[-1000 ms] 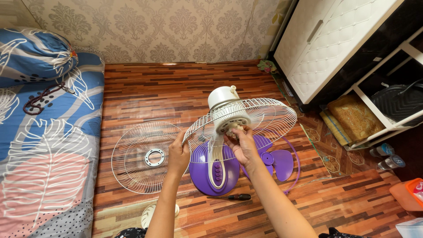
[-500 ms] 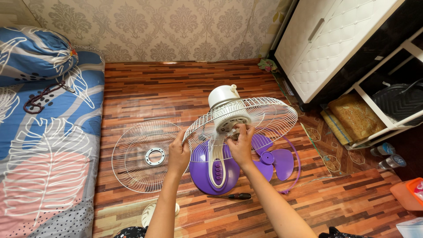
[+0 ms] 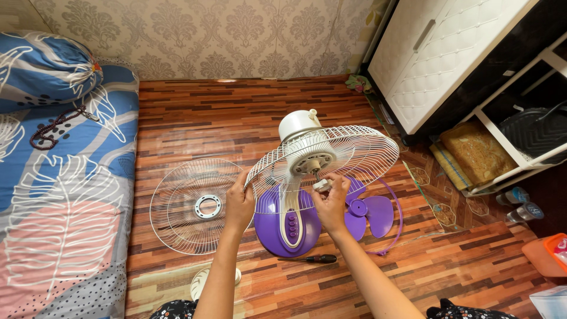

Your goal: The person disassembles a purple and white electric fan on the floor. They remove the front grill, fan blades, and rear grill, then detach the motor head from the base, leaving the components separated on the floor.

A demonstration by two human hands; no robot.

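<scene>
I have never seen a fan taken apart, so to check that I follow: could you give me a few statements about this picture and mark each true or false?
1. The left hand grips the rim of the rear fan guard. True.
2. The purple fan blade is mounted on the motor shaft. False: it lies on the wooden floor, right of the purple fan base.
3. The right hand has its grip on a small white nut at the guard's centre. True.
4. The screwdriver is in the right hand. False: it lies on the floor below the base.
5. The front fan guard lies flat on the floor. True.
</scene>
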